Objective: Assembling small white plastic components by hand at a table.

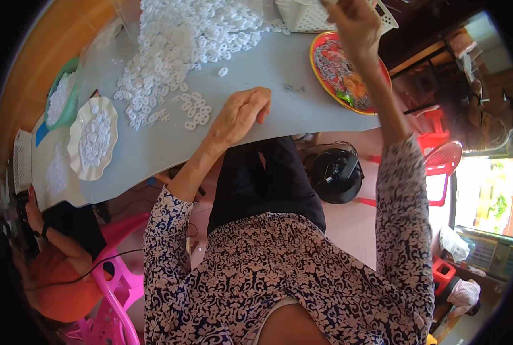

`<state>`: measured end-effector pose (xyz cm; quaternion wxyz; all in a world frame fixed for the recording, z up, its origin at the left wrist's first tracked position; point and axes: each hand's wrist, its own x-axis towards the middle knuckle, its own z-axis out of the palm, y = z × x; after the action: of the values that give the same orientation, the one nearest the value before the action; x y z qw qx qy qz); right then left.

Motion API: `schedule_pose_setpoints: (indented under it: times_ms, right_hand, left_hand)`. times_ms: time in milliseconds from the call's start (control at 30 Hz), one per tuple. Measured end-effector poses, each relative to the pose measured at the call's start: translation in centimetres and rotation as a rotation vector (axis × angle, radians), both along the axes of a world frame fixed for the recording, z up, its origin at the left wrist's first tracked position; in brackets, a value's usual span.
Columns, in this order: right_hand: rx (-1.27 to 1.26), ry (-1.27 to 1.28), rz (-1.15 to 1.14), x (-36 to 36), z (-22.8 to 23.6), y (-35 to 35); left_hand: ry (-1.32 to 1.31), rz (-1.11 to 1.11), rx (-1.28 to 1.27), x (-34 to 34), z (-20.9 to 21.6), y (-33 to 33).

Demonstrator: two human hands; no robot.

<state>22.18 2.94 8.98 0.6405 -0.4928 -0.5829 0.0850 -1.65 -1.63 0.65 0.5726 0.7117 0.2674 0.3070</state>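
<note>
My left hand (239,115) rests at the near edge of the grey table (256,75), its fingers curled under, so whatever they may hold is hidden. My right hand (358,29) is raised at the white perforated basket (302,16), fingers drawn together; what is in them cannot be made out. Below that hand and forearm lies a red round tray (314,54) with a yellow rim, covered with small grey metal-looking pieces. A large heap of small white oval plastic pieces with holes (182,40) spreads left of centre. Several lie loose nearer my left hand.
At the left stand a scalloped white dish (74,144) and a green bowl (72,109), both holding white pieces. A person in orange (67,287) sits by a pink chair (118,293). Beneath the table is a black rounded object (334,175); red chairs (443,158) stand at the right.
</note>
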Motion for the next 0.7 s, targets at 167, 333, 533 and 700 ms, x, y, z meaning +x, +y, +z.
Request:
schedule_pose_setpoints:
  times_ms: [167,333,533,700]
  right_hand:
    - [0.043,-0.578,-0.255,1.0,-0.8,3.5]
    - [-0.105,-0.518,0.311,-6.6,-5.1,2.4]
    - [-0.228,-0.754,0.547,-10.0,-6.9,2.3]
    - [-0.277,-0.817,0.427,-10.9,-6.5,3.6]
  left_hand:
    - [-0.052,0.031,0.005,-0.5,-0.9,-1.2]
    - [-0.028,0.093,-0.030,-0.4,0.0,-2.3]
    - [-0.071,0.117,-0.043,0.1,0.3,-2.7]
    - [-0.081,0.099,-0.057,0.2,0.3,-2.9]
